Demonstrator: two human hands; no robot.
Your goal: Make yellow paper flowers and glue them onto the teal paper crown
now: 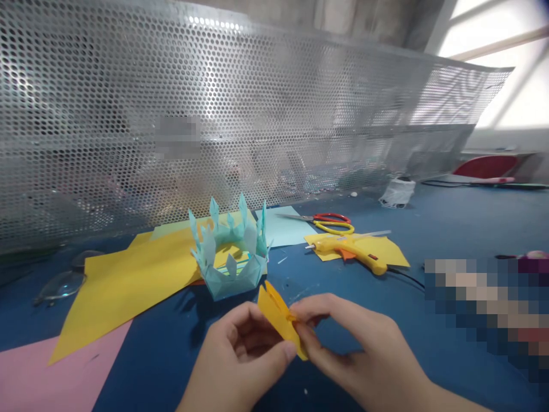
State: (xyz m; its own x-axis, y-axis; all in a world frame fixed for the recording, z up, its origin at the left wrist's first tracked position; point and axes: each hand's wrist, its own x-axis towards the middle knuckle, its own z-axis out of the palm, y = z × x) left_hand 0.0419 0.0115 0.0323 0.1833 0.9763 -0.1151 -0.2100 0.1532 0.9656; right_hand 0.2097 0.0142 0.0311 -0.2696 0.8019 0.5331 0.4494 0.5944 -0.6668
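Observation:
Between my two hands is a small folded piece of yellow paper (274, 316), tilted, with layered flaps along its upper edge. My left hand (246, 355) pinches it from the left, thumb on the near face. From the other side, the thumb and fingertips of my right hand (351, 337) grip its right edge. Just beyond my hands stands a light-blue folded paper crown (234, 283) with several pointed tips. Some striped paper shows inside its ring.
Yellow sheets (132, 280) and a pink sheet (64, 366) lie left. Scissors (332, 220) rest partly on a pale-blue sheet (283, 226). A yellow glue gun (347, 247), with its cord, lies on yellow paper. Glasses (64, 286) sit far left; a perforated metal screen (257, 114) stands behind.

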